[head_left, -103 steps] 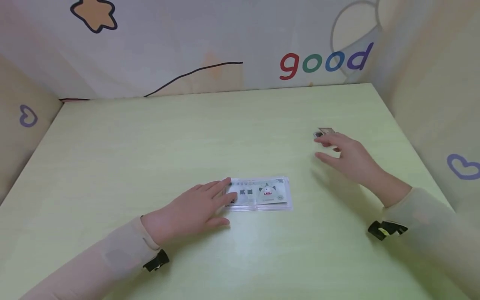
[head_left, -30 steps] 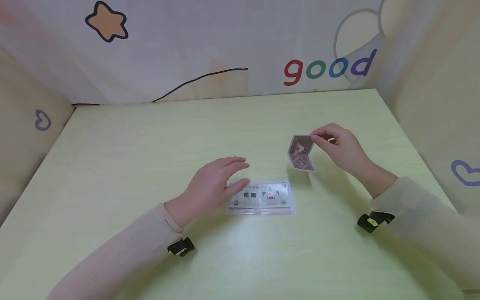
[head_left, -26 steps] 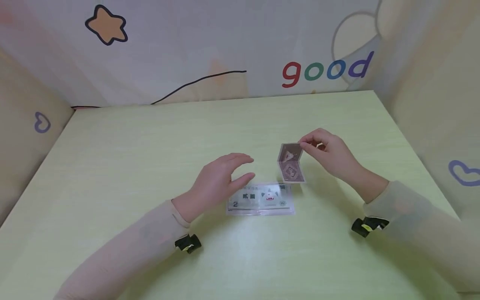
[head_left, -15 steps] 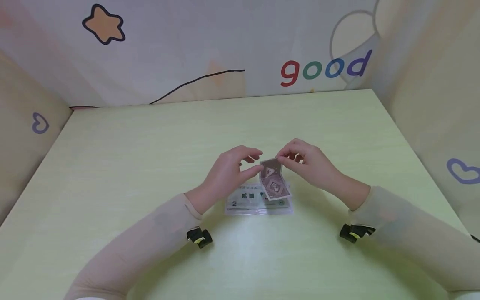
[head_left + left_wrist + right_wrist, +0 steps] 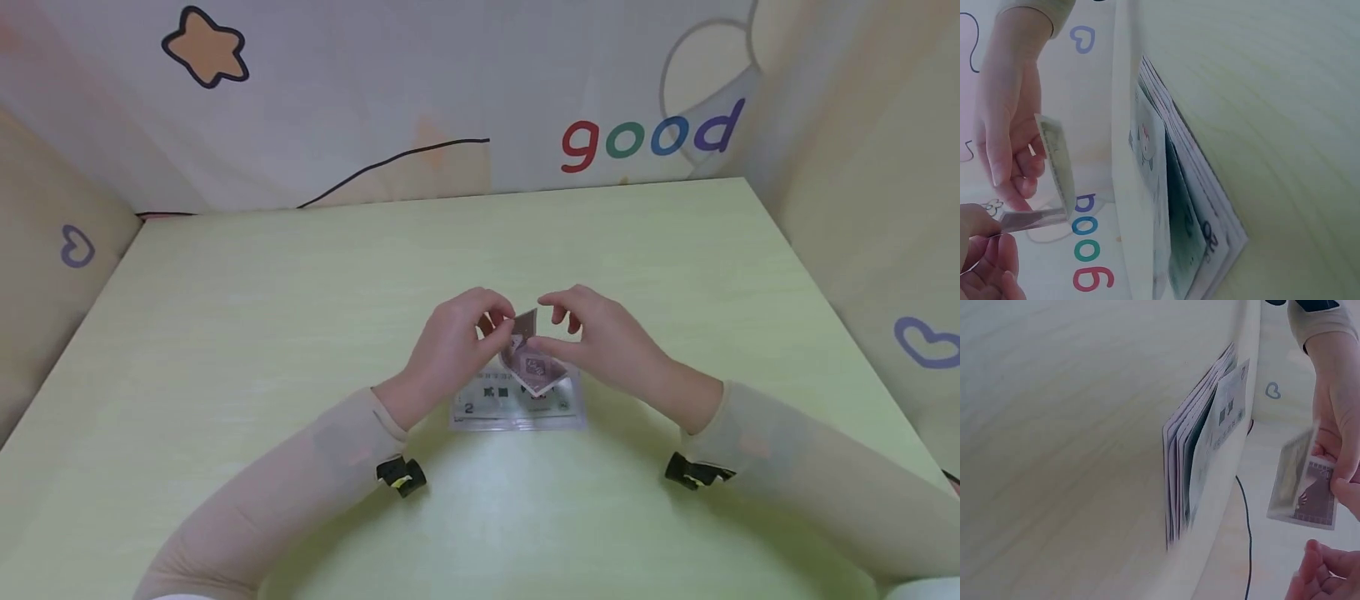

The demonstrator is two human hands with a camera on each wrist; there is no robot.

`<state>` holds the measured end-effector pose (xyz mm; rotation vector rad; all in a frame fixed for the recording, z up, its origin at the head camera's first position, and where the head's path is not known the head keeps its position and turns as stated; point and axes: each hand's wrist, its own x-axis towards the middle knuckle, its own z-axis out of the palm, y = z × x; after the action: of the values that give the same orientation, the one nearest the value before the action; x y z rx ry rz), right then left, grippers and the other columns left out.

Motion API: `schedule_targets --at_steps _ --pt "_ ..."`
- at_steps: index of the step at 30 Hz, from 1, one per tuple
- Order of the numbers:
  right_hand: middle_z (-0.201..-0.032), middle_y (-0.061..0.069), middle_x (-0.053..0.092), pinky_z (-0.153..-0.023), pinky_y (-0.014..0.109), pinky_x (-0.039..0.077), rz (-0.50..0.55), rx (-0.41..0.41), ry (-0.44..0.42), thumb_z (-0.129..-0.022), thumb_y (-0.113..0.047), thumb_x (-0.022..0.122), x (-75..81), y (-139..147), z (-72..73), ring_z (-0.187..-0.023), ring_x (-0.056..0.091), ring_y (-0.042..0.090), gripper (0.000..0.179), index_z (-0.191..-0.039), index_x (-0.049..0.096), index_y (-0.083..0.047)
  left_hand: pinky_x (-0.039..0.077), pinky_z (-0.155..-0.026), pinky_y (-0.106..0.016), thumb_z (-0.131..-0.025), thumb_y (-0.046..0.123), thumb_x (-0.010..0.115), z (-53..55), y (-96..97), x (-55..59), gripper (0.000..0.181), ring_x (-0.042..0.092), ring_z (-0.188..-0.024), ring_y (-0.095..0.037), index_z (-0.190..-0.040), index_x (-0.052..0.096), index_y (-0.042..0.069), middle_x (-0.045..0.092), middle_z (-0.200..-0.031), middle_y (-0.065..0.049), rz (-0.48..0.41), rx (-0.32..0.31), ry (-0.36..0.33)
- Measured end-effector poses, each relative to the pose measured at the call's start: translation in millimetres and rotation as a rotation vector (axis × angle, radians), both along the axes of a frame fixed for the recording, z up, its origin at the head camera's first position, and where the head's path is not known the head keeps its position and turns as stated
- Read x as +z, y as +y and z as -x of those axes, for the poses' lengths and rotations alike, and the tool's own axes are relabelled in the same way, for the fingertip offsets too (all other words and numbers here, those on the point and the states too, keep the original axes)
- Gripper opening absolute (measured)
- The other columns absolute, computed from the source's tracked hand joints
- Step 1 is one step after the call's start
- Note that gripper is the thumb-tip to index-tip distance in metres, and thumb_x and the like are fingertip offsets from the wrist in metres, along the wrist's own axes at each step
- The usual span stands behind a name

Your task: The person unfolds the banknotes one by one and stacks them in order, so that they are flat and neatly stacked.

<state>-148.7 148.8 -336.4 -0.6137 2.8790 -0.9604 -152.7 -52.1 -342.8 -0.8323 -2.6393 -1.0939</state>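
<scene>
A small creased purple-brown play banknote (image 5: 534, 367) hangs folded in a V above the table. My left hand (image 5: 457, 342) pinches its left corner between thumb and fingertips; the left wrist view shows the same pinch on the note (image 5: 1035, 219). My right hand (image 5: 607, 342) is at the note's right side, its index finger raised well away from the thumb. The right thumb tip overlaps the note in the head view; whether it touches is hard to tell. Below lies a stack of play banknotes (image 5: 517, 421), a pale green one marked 2 (image 5: 480, 404) on top.
The pale green tabletop (image 5: 300, 317) extends around the stack. A printed curtain (image 5: 360, 100) with a star and the word "good" stands at the back, with curtained sides left and right. Small black wrist cameras (image 5: 401, 475) hang under both sleeves.
The right hand picked up the purple-brown note at the right and carried it left over the stack. The left hand left the stack and took the note's corner; the right fingers have spread.
</scene>
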Motion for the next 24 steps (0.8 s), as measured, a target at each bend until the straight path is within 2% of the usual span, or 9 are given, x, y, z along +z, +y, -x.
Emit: schedule_targets --at_steps 5,9,13,18,21,24 --pt "-0.101 0.008 0.059 -0.059 0.028 0.047 -0.218 0.012 0.077 -0.075 -0.043 0.075 1.6 -5 -7.4 -0.08 0.054 0.02 0.06 -0.12 0.061 -0.005 0.049 -0.065 -0.023 -0.087 0.005 0.059 -0.8 -1.7 -1.1 0.007 0.057 -0.071 -0.011 -0.094 0.062 0.004 0.06 -0.083 -0.002 -0.028 0.033 0.075" --pt "-0.094 0.008 0.057 -0.052 0.024 0.045 -0.325 0.042 0.132 -0.071 -0.048 0.077 -1.1 -6 -12.0 -0.071 0.052 0.016 0.059 -0.109 0.065 -0.004 0.05 -0.064 -0.021 -0.088 0.004 0.058 -1.5 -1.5 -3.1 0.006 0.056 -0.071 -0.01 -0.093 0.061 0.004 0.059 -0.081 -0.002 -0.095 0.031 0.056" --pt "-0.089 0.008 0.055 -0.045 0.021 0.04 -0.354 0.059 0.143 -0.071 -0.045 0.078 -4.2 -6 -13.4 -0.06 0.048 0.013 0.06 -0.11 0.065 -0.001 0.05 -0.061 -0.02 -0.089 0.002 0.055 -3.5 -2.3 -5.2 0.008 0.058 -0.067 -0.011 -0.096 0.058 0.003 0.059 -0.08 -0.003 -0.201 0.014 -0.033" --pt "-0.092 0.008 0.054 -0.048 0.021 0.042 -0.313 0.078 0.043 -0.075 -0.037 0.077 -6.1 -3 -12.3 -0.063 0.049 0.012 0.062 -0.121 0.058 0.001 0.047 -0.055 -0.023 -0.091 0.001 0.052 -8.8 -7.1 -6.4 0.018 0.065 -0.067 -0.021 -0.109 0.054 0.003 0.059 -0.081 -0.005 -0.325 -0.01 -0.204" --pt "-0.095 0.008 0.054 -0.052 0.022 0.044 -0.284 0.078 -0.002 -0.078 -0.032 0.076 -5.0 -1 -11.3 -0.069 0.052 0.014 0.06 -0.124 0.056 0.001 0.045 -0.056 -0.025 -0.092 0.002 0.052 -10.7 -11.4 -5.0 0.026 0.067 -0.071 -0.026 -0.118 0.051 0.004 0.06 -0.083 -0.007 -0.341 -0.006 -0.276" --pt "-0.096 0.007 0.055 -0.054 0.023 0.046 -0.259 0.081 -0.021 -0.079 -0.03 0.075 -4.1 1 -11.2 -0.073 0.053 0.015 0.058 -0.124 0.056 0.001 0.048 -0.061 -0.026 -0.092 0.003 0.054 -11.1 -16.5 -5.8 0.033 0.067 -0.073 -0.027 -0.124 0.049 0.004 0.061 -0.084 -0.007 -0.322 -0.007 -0.314"
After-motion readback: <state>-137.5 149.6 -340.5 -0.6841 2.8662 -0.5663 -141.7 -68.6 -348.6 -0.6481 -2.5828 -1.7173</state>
